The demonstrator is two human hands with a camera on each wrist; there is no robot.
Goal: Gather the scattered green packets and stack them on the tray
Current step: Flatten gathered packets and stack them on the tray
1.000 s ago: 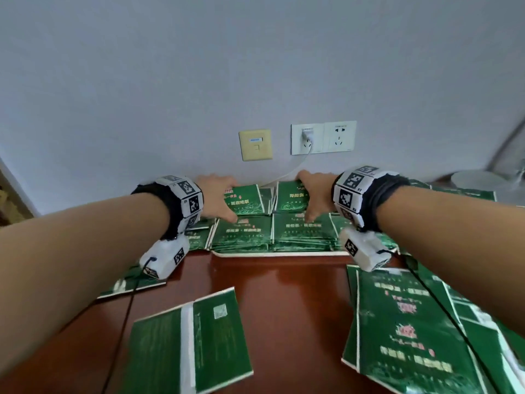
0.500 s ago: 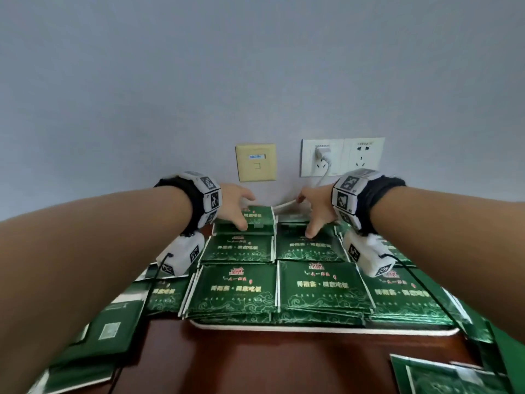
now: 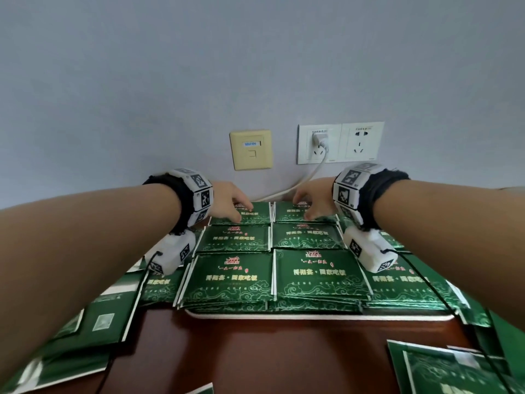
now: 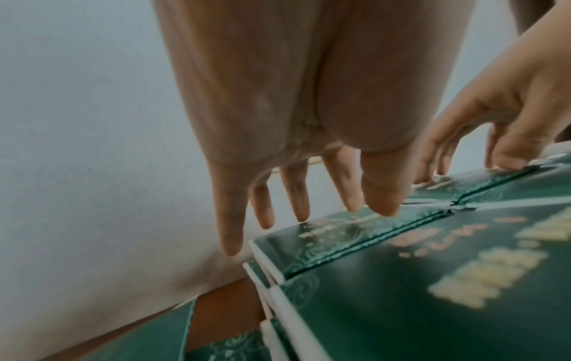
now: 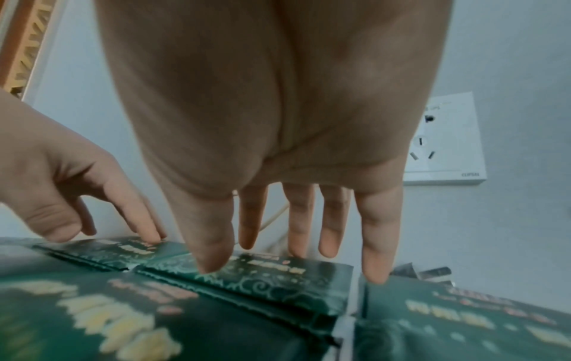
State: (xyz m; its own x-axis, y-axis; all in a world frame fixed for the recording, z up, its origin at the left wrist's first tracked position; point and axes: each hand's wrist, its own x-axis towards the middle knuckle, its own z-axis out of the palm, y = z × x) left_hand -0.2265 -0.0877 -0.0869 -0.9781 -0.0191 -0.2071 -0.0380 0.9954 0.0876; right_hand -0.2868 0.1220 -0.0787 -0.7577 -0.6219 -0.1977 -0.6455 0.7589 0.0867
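While both arms reach toward the grey wall (image 3: 255, 66), the left hand (image 3: 230, 204) and right hand (image 3: 314, 204) sit over the far row of glossy green foil packets (image 3: 309, 275) stacked in a grid on the flat white tray (image 3: 318, 317). Left grip: fingers (image 4: 296, 200) spread and straight, tips at the far-left stack's edge, pinching nothing. Right grip: fingers (image 5: 378, 244) spread, tips touching the far-right stack. More loose green packets (image 3: 85, 328) lie scattered on the dark reddish wooden worktop (image 3: 270, 354) beside the tray. White wall sockets (image 3: 339, 143) with a plugged cable sit behind.
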